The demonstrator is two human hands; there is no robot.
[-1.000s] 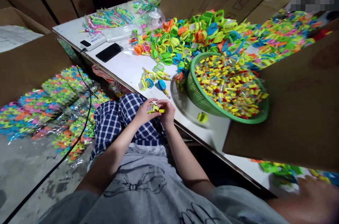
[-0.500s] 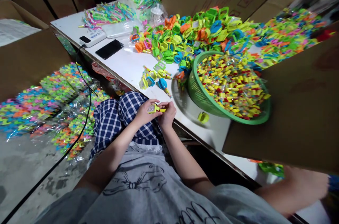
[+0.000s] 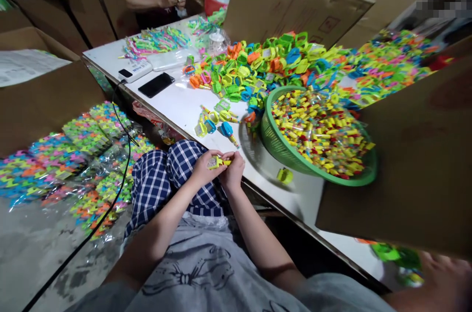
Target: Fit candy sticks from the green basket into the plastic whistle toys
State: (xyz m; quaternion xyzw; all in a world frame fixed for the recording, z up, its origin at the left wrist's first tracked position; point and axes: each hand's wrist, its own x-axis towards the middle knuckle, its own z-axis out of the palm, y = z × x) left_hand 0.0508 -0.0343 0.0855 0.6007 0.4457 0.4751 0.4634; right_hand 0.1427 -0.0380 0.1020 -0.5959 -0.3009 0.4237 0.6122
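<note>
From where I stand, the person has both hands up close together over the checked cloth on their lap, just beside the edge of the white tabletop. Between them is one yellow plastic piece, off the tabletop and gripped from both sides. The left hand is curled around the broader part, thumb and fingers closed on it; the right hand is nearly closed too, its fingertips pinching the slim end. A touch of red shows there, but the fingers hide the join.

I take the step in hand to be fine fingertip work where the slim end meets the broader part, done with the left as the holder and the right as the worker. Whether the end is fully seated, I can't tell. To my mind the next move calls for a firm left grip, the two parts kept in line, and a small, measured push or turn from the right.

Just beyond, a few finished-looking pieces with striped ends lie together. The green basket, full of yellow-and-red tubes, stands within easy reach on the right, and a lone yellow-green piece lies near it. Behind is a big heap of coloured pieces.
</note>
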